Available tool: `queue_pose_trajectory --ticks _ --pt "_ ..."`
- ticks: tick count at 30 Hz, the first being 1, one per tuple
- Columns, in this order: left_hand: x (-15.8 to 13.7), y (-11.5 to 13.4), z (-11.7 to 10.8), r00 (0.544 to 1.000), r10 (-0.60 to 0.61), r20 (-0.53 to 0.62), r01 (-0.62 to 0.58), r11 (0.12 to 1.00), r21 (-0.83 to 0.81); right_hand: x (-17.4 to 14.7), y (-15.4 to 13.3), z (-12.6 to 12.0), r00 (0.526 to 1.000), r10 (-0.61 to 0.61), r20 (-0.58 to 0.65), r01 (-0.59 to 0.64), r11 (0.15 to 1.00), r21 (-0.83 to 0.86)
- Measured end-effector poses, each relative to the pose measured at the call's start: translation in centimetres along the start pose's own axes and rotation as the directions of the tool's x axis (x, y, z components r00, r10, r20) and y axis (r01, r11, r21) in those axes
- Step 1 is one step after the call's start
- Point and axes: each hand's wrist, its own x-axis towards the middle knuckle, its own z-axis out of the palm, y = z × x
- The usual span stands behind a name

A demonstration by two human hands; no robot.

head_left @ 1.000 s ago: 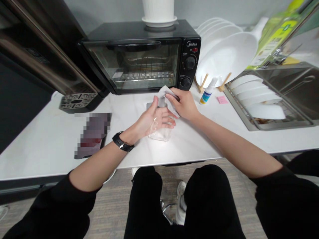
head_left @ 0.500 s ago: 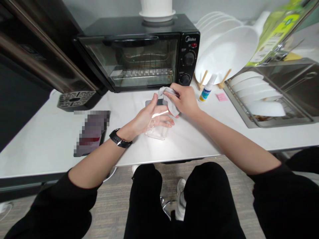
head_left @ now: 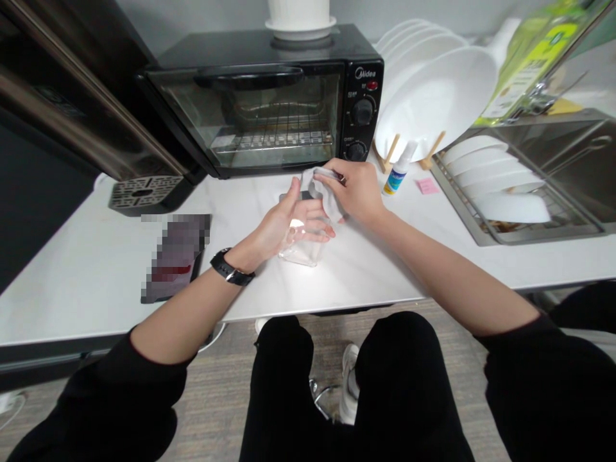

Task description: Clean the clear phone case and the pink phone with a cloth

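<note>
A dark machine (head_left: 58, 83) filled the upper left of the frame, its slotted drip tray (head_left: 166, 189) jutting out over the white counter (head_left: 375, 276). Below that, at left of centre, lay a flat dark slab (head_left: 176, 256), its surface masked by coarse pixels. A black watch (head_left: 232, 268) circled the left wrist. Across the upper middle stood a black toaster oven (head_left: 269, 119), a white pot (head_left: 299, 13) on its top. In the centre of the frame, the left hand (head_left: 289, 221) was turned palm upward, thumb raised and the other fingers stretched out, grasping a clear case (head_left: 302, 255); the fingers showed through it, though glare left its outline hard to follow and the exact grip uncertain. Just right of the thumb, a grey cloth (head_left: 332, 199) was pinched in the bent fingers of the right hand (head_left: 359, 186), near the upper part of the case. Right of that hand stood a small spray bottle (head_left: 396, 172), with a pink note (head_left: 427, 186) just beside it. White plates (head_left: 437, 96) leaned upright in the upper right, tilted white bowls (head_left: 513, 206) sat in a rack lower down, and a green bottle (head_left: 527, 70) rose behind.
</note>
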Motion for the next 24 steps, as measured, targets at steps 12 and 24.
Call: queue_pose_trajectory --ticks 12,24 --pt "0.6 -0.3 -0.5 0.993 0.083 -0.089 -0.085 0.996 -0.019 -0.1 0.7 0.7 0.993 -0.072 0.097 0.061 0.992 0.110" --pt "0.4 -1.6 0.9 0.995 0.086 -0.044 -0.088 0.995 -0.042 -0.4 0.4 0.4 0.999 0.031 0.023 -0.029 0.993 -0.113"
